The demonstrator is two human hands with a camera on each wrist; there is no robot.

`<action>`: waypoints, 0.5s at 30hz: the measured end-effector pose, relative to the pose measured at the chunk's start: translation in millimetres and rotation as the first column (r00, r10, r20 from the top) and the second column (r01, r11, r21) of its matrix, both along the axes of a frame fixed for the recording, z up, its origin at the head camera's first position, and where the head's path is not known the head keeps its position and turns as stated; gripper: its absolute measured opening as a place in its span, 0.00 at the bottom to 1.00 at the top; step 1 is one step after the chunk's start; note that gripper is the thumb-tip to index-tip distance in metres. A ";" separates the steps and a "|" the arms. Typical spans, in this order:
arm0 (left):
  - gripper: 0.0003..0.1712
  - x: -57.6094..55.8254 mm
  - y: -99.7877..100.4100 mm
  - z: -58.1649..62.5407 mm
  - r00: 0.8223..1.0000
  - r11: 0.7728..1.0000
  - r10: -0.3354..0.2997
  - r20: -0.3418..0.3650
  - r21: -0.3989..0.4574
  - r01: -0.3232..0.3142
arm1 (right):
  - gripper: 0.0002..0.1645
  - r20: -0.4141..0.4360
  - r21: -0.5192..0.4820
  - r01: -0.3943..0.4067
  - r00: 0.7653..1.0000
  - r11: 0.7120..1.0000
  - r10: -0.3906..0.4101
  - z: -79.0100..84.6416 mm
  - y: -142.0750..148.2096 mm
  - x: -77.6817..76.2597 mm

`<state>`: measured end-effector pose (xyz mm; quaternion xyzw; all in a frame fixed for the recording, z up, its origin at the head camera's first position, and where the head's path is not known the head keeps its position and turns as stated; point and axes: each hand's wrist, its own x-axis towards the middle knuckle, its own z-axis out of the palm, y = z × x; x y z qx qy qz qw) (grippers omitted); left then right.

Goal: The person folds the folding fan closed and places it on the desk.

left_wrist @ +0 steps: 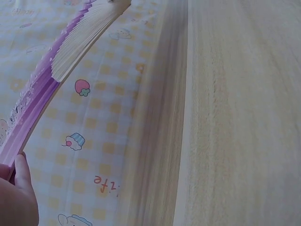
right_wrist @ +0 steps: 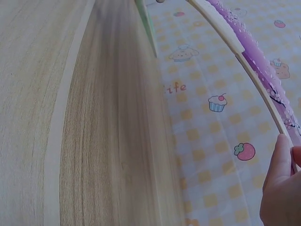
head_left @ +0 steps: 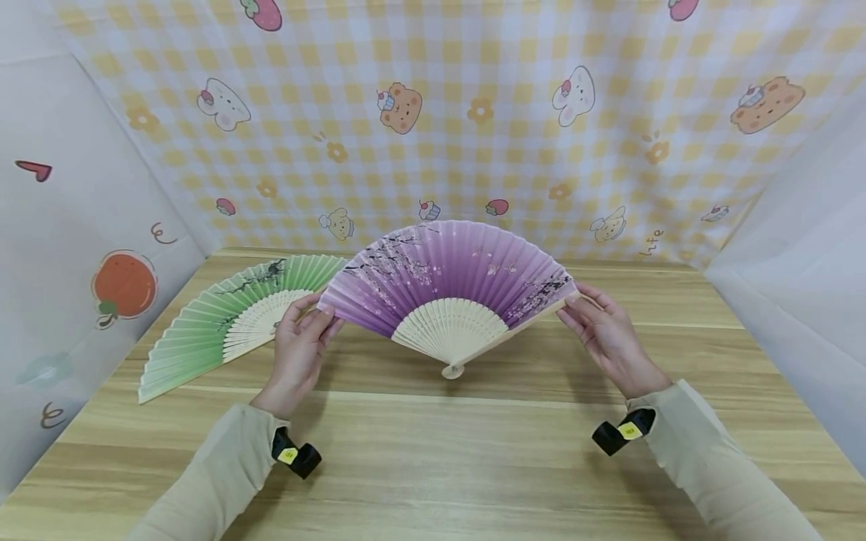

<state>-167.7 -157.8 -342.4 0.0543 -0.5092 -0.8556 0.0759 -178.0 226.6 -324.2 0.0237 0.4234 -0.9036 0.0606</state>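
A purple folding fan point(head_left: 467, 263) with dark branches and pale blossoms is spread wide between both hands, its pale slatted ribs meeting at a rivet end that points toward me. My left hand point(head_left: 301, 353) pinches its left outer edge, thumb in front. At the opposite edge, my right hand point(head_left: 609, 338) pinches the outer guard stick. Both wrist views show the fan raised over the table, the thumbs point(left_wrist: 24, 174) pressing its end sticks. A green folding fan point(head_left: 192, 330) lies spread on the table at the left, partly behind my left hand and the purple fan.
The wooden table point(head_left: 433, 466) reaches back to a yellow checked cloth point(head_left: 480, 150) with cartoon prints. White cloth walls point(head_left: 61, 248) stand on the left and right. A black wrist camera point(head_left: 298, 454) is strapped to each wrist.
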 end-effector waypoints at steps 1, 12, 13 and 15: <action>0.14 0.2 -0.1 -0.1 1.000 1.000 -0.002 -0.003 -0.002 0.002 | 0.11 -0.001 0.002 0.000 1.000 1.000 0.000 0.2 -0.4 0.1; 0.15 1.1 0.4 0.7 0.999 1.000 -0.026 -0.023 0.001 0.026 | 0.13 -0.063 -0.037 0.007 0.998 0.999 -0.009 -0.6 -2.2 2.4; 0.15 1.1 0.8 0.7 0.999 1.000 -0.026 -0.020 -0.002 0.026 | 0.13 -0.066 -0.034 0.004 0.998 0.999 -0.007 -0.6 -2.4 2.4; 0.15 1.3 1.8 1.0 0.999 1.000 -0.027 -0.018 0.001 0.027 | 0.14 -0.065 -0.030 -0.002 0.998 1.000 0.000 -0.5 -2.9 2.4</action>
